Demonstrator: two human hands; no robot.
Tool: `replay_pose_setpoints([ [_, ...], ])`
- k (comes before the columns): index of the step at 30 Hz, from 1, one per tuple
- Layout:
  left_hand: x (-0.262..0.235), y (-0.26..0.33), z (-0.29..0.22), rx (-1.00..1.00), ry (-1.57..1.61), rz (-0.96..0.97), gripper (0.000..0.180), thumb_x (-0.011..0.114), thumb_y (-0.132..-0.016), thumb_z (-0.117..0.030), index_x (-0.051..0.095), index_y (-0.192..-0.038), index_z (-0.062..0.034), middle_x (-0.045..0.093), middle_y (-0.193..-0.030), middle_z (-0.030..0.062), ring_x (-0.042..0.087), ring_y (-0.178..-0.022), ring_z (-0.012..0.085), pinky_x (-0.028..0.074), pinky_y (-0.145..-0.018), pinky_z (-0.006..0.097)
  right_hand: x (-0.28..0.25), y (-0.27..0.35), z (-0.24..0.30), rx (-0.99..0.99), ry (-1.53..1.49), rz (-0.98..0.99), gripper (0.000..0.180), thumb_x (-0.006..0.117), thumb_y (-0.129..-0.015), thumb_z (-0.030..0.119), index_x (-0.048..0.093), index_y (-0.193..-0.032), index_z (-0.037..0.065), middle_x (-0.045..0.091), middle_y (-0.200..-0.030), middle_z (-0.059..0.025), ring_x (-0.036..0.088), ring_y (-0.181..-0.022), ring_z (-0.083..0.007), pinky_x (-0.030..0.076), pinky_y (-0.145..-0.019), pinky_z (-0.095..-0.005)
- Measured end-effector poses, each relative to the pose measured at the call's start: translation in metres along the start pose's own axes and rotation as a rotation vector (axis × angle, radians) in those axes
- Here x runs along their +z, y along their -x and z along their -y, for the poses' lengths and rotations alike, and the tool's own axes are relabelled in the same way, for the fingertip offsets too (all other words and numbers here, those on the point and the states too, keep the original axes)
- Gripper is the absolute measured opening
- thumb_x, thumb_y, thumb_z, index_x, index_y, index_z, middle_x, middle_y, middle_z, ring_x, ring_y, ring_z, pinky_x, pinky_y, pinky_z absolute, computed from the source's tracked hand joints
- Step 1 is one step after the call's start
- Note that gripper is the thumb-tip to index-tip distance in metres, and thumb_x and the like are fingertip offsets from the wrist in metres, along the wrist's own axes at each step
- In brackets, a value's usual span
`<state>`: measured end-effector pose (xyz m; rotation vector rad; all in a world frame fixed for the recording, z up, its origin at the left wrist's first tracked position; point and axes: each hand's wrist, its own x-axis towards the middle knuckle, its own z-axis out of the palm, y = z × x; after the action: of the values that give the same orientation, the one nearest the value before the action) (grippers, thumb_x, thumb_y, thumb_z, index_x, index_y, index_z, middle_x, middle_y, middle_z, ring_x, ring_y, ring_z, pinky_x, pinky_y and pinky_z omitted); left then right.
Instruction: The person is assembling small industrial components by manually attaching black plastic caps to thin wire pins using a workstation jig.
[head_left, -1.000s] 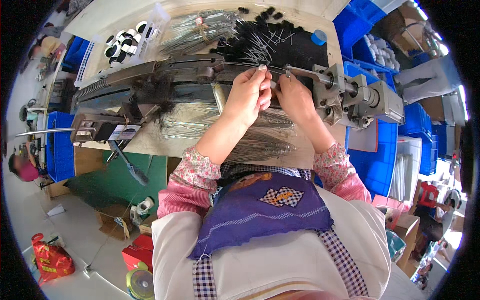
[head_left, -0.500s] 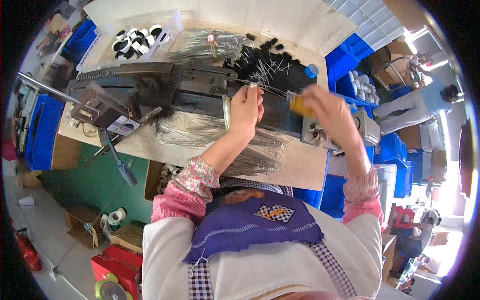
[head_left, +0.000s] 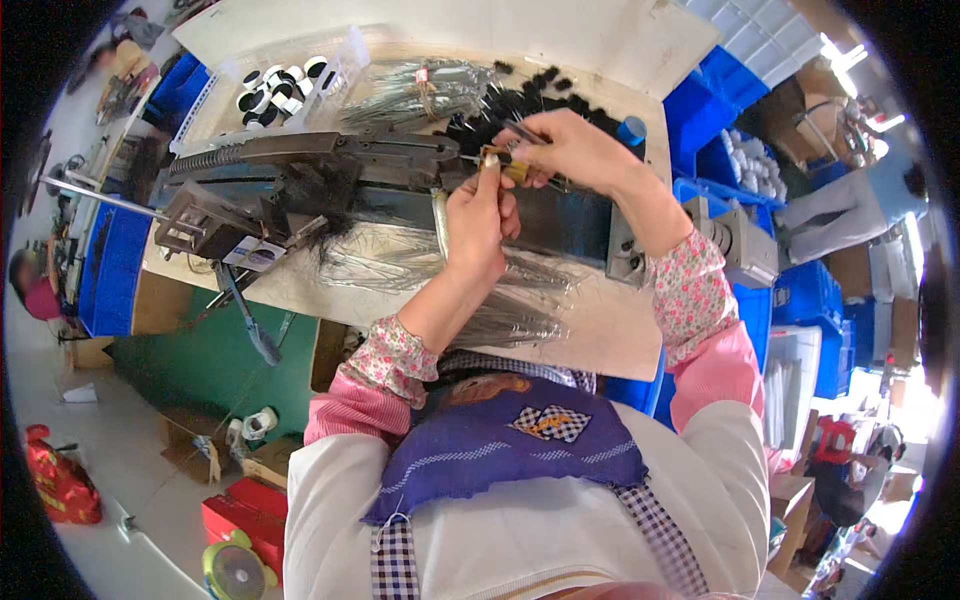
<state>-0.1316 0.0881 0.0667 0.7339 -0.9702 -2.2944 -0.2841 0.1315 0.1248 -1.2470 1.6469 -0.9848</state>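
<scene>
My left hand (head_left: pixel 478 218) is closed with its thumb up at the tip of a dark metal machine (head_left: pixel 395 152); what it pinches is too small to make out. A pale wrap covers the tip of that thumb. Just right of it, my right hand (head_left: pixel 570 148) is closed around a tool with a yellow handle (head_left: pixel 516 171), partly hidden by the fingers. A dark thin rod (head_left: pixel 522 131) sticks out over the right hand's fingers. Behind the hands lie black bristle brushes (head_left: pixel 540 88) with wire stems. Below the left hand are loose metal wires (head_left: pixel 510 305).
A clear plastic bin (head_left: pixel 345 62) of black and white round pieces stands at the back left. Beside it lies a wire bundle (head_left: pixel 410 88). A blue cap (head_left: pixel 631 131) sits at the bench's back right, near blue crates (head_left: pixel 715 90). A metal block (head_left: pixel 738 245) stands at right.
My right hand has swung left and inward with the yellow-handled tool, from the right side up to my left fingertips. My left hand has shifted slightly left. The view has moved a little.
</scene>
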Motion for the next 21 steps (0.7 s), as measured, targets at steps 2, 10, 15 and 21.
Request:
replay_pose_setpoints([
  [2,-0.001,0.001,0.002,0.0,-0.041,-0.029,0.028,0.047,-0.099,-0.03,0.051,-0.083,-0.007,0.037,-0.054,-0.0031,0.031,-0.041,0.0088,0.028,-0.041,0.026,-0.004,-0.002,0.003,0.072,-0.02,0.018,0.027,0.056,-0.093,0.011,0.06,-0.115,-0.003,0.064,-0.08,-0.0052,0.06,-0.068,-0.0095,0.051,-0.063,-0.0244],
  [10,0.002,-0.01,-0.01,-0.015,0.393,0.32,0.088,0.033,-0.09,-0.066,0.029,-0.13,0.0119,0.042,-0.13,0.023,0.04,-0.128,0.0327,0.033,-0.109,0.042,-0.012,0.002,-0.005,-0.114,0.56,-0.214,0.033,0.059,-0.091,0.024,0.062,-0.116,0.003,0.064,-0.092,-0.0113,0.061,-0.076,-0.0211,0.051,-0.069,-0.0332],
  [15,-0.006,-0.005,-0.02,-0.178,0.578,0.307,0.093,0.034,-0.089,-0.067,0.028,-0.126,0.0182,0.043,-0.129,0.0232,0.04,-0.127,0.034,0.032,-0.11,0.043,-0.012,0.035,0.0,-0.573,1.476,-0.49,0.031,0.063,-0.077,0.019,0.068,-0.107,0.019,0.06,-0.101,-0.0141,0.059,-0.093,-0.0313,0.049,-0.081,-0.0377],
  [21,-0.015,0.002,-0.016,-0.127,0.62,0.305,0.078,0.03,-0.093,-0.063,0.039,-0.128,0.0063,0.046,-0.131,0.0173,0.042,-0.125,0.0277,0.03,-0.11,0.039,0.029,0.021,0.004,-0.501,0.689,-0.546,0.025,0.064,-0.073,0.004,0.068,-0.096,0.012,0.056,-0.077,-0.0083,0.059,-0.073,-0.0259,0.046,-0.067,-0.0358],
])
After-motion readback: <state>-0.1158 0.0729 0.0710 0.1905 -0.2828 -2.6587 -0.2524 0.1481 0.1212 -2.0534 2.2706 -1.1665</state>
